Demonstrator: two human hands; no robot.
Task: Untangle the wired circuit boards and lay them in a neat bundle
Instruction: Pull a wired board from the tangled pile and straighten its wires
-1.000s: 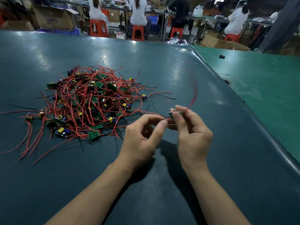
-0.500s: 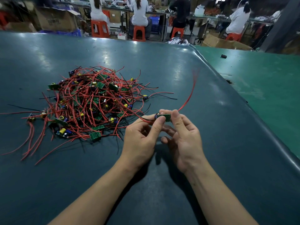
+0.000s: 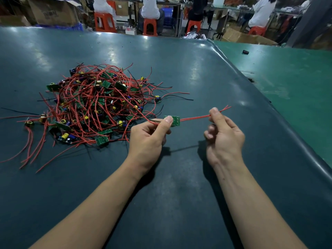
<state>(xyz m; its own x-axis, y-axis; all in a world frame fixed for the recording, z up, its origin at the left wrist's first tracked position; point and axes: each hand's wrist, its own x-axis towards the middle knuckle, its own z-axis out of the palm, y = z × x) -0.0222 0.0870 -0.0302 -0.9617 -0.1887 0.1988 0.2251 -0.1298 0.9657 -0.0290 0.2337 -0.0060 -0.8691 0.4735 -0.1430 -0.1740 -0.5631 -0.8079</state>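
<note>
Red wires now run out straight to the right of the small green board; half a second ago both hands were bunched together on it. The left hand pinches the board by thumb and finger, the right hand pinches the wires near their tips. So this board looks freed, ready to start a bundle. It hangs above the table, just right of the tangled pile, to which a rear wire trails.
</note>
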